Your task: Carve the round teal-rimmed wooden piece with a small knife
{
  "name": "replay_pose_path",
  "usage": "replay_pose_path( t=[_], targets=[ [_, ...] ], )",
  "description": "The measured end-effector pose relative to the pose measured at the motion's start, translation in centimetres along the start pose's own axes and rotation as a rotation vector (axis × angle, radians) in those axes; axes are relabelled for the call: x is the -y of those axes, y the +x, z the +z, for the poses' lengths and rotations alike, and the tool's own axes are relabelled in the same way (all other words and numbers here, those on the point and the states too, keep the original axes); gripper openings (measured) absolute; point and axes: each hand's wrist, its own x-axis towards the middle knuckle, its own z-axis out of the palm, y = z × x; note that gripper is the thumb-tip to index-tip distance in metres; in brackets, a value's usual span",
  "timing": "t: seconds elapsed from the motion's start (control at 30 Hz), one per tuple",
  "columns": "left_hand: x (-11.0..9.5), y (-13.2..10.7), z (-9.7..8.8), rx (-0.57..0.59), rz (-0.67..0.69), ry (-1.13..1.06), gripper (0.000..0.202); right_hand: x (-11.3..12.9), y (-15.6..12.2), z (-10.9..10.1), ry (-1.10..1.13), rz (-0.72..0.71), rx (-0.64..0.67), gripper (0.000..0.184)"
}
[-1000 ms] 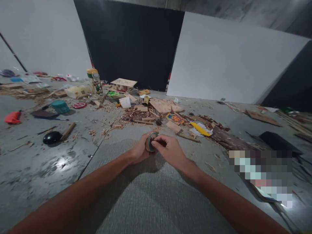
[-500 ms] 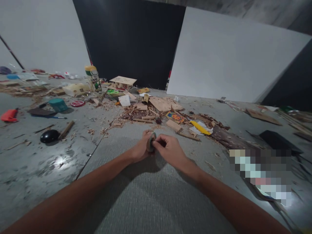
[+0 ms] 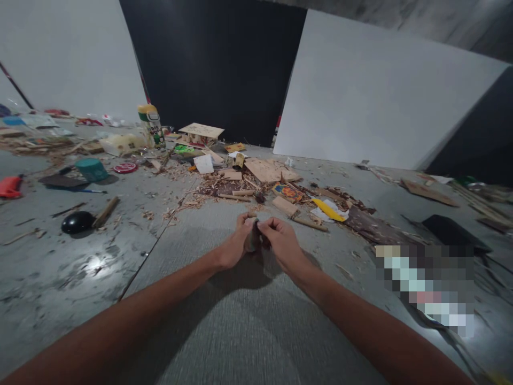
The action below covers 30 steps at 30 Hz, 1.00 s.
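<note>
Both my hands meet over the grey floor mat [image 3: 240, 321] in the middle of the view. My left hand [image 3: 233, 244] is closed round a small round roll of tape [image 3: 253, 239], seen almost edge-on. My right hand [image 3: 281, 242] pinches the roll's near edge with thumb and forefinger. The roll is mostly hidden between the two hands. Just beyond them lies a heap of wood scraps and shavings [image 3: 236, 187].
A black oval object [image 3: 76, 222] and a wooden stick [image 3: 106, 212] lie at left. A teal tub [image 3: 92, 169], a bottle [image 3: 151, 126], a small wooden model [image 3: 201, 133] and a yellow piece [image 3: 327, 209] lie further off. White and black panels stand behind.
The roll has turned from showing its open ring to nearly edge-on, and both hands have closed in tighter around it. The view has shifted slightly.
</note>
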Motion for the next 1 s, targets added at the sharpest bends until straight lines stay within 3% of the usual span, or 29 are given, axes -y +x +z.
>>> replay_pose_path(
  t=[0.1, 0.2, 0.3, 0.57, 0.77, 0.9, 1.0],
  targets=[
    [-0.7, 0.1, -0.3, 0.057, -0.08, -0.133, 0.03, -0.3, 1.0, -0.8, -0.009, -0.022, -0.034, 0.032],
    [-1.6, 0.3, -0.7, 0.076, -0.226, -0.231, 0.045, 0.0, 1.7, -1.8, -0.03, -0.1, -0.042, 0.032],
    [-2.1, 0.4, -1.1, 0.06, -0.288, -0.255, 0.056, 0.8, 2.1, -2.8, -0.082, -0.181, -0.031, 0.029],
    [-2.0, 0.4, -1.3, 0.027, -0.287, -0.325, 0.056, 2.9, 1.0, -4.3, -0.353, -0.395, 0.006, 0.01],
    [-1.4, 0.5, -1.2, -0.022, -0.265, -0.279, 0.046, 2.6, 0.1, -2.9, -0.589, -0.74, 0.077, 0.014],
    [-1.3, 0.3, -0.7, -0.007, -0.208, -0.258, 0.032, 1.5, 0.5, -2.6, -0.626, -0.798, 0.108, 0.018],
    [-1.5, 0.2, -0.5, -0.024, -0.198, -0.244, 0.034, 1.1, 0.6, -3.1, -0.653, -0.806, 0.114, 0.021]
  ],
)
